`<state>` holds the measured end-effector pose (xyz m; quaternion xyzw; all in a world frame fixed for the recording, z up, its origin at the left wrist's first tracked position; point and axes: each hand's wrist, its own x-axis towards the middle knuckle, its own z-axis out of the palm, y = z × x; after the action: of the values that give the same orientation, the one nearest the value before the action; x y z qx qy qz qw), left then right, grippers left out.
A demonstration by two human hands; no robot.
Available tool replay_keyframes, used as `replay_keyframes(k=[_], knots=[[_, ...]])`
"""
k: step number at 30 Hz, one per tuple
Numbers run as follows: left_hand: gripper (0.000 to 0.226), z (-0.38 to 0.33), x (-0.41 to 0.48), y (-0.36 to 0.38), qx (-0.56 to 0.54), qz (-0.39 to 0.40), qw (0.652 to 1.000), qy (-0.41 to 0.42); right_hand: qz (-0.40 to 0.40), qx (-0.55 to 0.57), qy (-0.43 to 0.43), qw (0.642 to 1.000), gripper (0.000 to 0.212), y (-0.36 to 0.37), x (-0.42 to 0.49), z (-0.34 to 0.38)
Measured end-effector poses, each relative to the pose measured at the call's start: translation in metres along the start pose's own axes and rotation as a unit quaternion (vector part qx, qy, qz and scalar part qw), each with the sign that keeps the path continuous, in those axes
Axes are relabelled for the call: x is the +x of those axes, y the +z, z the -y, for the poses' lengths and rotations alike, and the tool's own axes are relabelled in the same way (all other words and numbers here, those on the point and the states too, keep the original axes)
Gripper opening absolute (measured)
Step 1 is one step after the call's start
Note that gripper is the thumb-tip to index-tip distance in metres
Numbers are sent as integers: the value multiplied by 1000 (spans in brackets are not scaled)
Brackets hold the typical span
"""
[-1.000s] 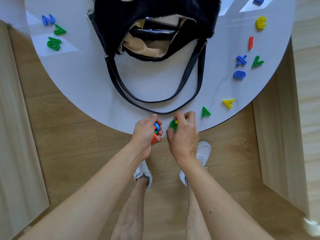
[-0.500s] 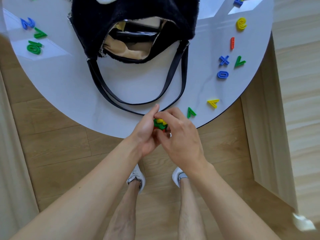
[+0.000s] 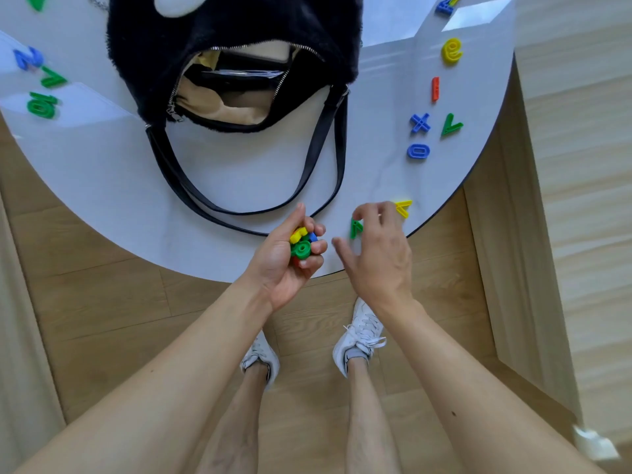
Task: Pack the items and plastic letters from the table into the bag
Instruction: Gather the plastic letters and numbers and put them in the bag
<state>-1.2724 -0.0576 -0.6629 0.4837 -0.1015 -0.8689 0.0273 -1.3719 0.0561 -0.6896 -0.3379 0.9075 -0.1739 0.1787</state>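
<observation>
A black furry bag [image 3: 239,32] lies open on the round white table [image 3: 102,186], its tan lining and dark items showing. My left hand [image 3: 284,261] is shut on a bunch of plastic letters [image 3: 301,244], yellow, green, blue and red, at the table's near edge. My right hand [image 3: 379,251] hovers open just right of it, fingers spread over a green letter [image 3: 355,228] and beside a yellow letter [image 3: 403,207]. More letters lie on the right: a blue O [image 3: 418,151], a blue X [image 3: 420,123], a green V [image 3: 451,124], a red I [image 3: 435,89] and a yellow e [image 3: 452,52].
The bag's black straps [image 3: 307,186] loop toward the near edge. Green and blue letters [image 3: 42,104] lie at the far left of the table. Wooden floor and my white shoes [image 3: 357,336] are below the table edge. A pale panel stands at the right.
My right hand has left the left hand, passing its green and yellow letters into it, and moved right over the green letter on the table. The left hand now holds the whole bunch.
</observation>
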Motion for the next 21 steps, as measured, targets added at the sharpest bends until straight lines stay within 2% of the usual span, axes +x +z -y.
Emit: replay_keyframes(k=[2,5,9,12,15,17,21], knots=[[33,3,0,1,-4,4,1000,1,21,-31,-33,999,20,9,-1,-3],[31,8,1,5,2,-5,1000,-6,18,-8,-56,998,11,7,5,-7],[32,12,3,15,10,-27,999,-20,-63,20,-32,997,15,-22,29,-27],[33,10,8,21,23,-57,998,-21,-76,4,-45,996,24,-39,43,-40],[31,7,15,22,41,-101,994,-4,-32,-65,-83,994,30,-44,49,-54],[30,8,18,22,45,-113,993,-2,8,-89,-67,994,30,-44,52,-66],[29,12,15,23,63,-106,992,-11,68,-11,-45,997,15,-39,45,-75]])
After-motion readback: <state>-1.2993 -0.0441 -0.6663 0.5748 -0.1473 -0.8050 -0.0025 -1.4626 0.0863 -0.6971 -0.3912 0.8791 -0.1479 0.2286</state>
